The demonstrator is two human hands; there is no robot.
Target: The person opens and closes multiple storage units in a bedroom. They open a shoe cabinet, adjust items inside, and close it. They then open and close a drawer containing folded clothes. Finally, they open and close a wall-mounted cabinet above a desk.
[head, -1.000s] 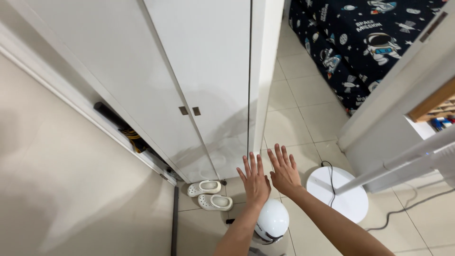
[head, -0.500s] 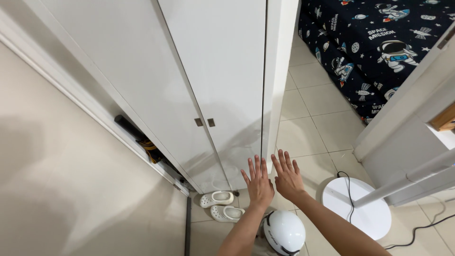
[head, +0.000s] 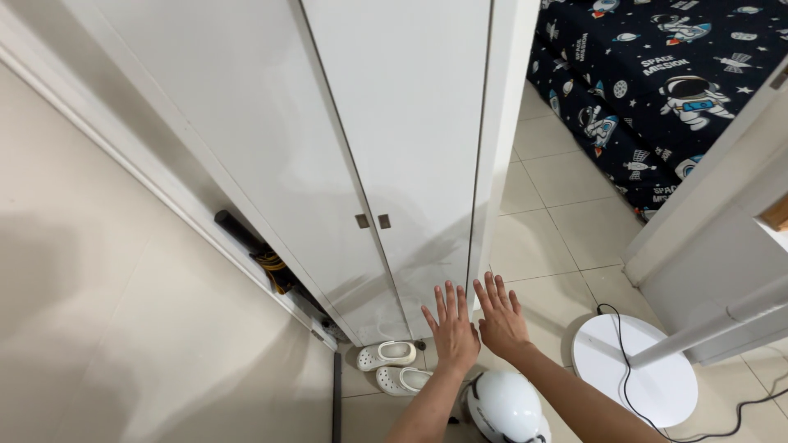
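Hovering hands (head: 476, 324) near wardrobe (head: 394, 148) corner edge

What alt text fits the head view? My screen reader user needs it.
Two bare hands, left hand and right hand, spread open, fingers extended, before a tall white cabinet. Below lie white clogs, a white helmet and a round white stand base.

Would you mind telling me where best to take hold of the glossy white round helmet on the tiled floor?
Probably at the lower rim of the glossy white round helmet, coming from above: its smooth dome faces up and offers no purchase, while the dark edge at the bottom gives fingers something to hook. Both open hands, left hand and right hand, hover just above it.
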